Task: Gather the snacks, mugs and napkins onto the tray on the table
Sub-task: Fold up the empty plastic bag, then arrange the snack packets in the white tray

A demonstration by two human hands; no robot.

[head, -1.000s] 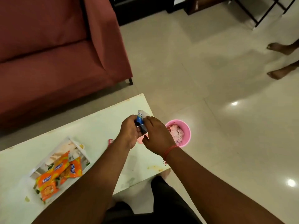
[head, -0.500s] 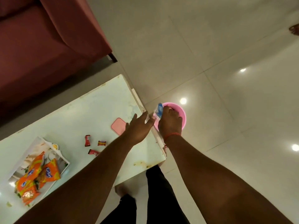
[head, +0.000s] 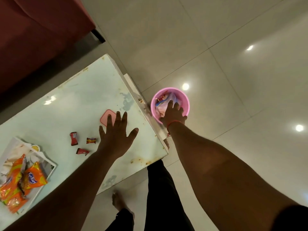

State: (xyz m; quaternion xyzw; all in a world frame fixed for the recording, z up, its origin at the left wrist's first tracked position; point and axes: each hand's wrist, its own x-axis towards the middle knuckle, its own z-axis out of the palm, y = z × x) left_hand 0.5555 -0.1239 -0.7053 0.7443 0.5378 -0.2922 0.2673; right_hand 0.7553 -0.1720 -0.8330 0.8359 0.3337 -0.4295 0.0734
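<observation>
My left hand (head: pixel 116 132) hovers open, fingers spread, over the white table (head: pixel 75 100), partly covering a flat pink lid (head: pixel 106 116). Three small red candy wrappers (head: pixel 73 138) lie just left of it. At the table's left edge stands the tray (head: pixel 45 155) holding several orange snack packets (head: pixel 33 179) and a small yellow-topped cup (head: pixel 35 148). My right hand (head: pixel 173 112) reaches down into a pink bin (head: pixel 185 104) on the floor. Its fingers lie flat on crumpled wrappers, and a blue wrapper (head: pixel 160 103) rests loose beside them.
A dark red sofa (head: pixel 41 30) stands behind the table, with its black leg (head: pixel 98 36) near the table's far corner. The bin sits against the table's right edge. My legs and a bare foot (head: pixel 120 202) are at the near side. Glossy floor tiles spread to the right.
The view tilted further down. My right hand carried the blue wrapper off the table into the pink bin and let go. My left hand came off the wrapper and spread over the table.
</observation>
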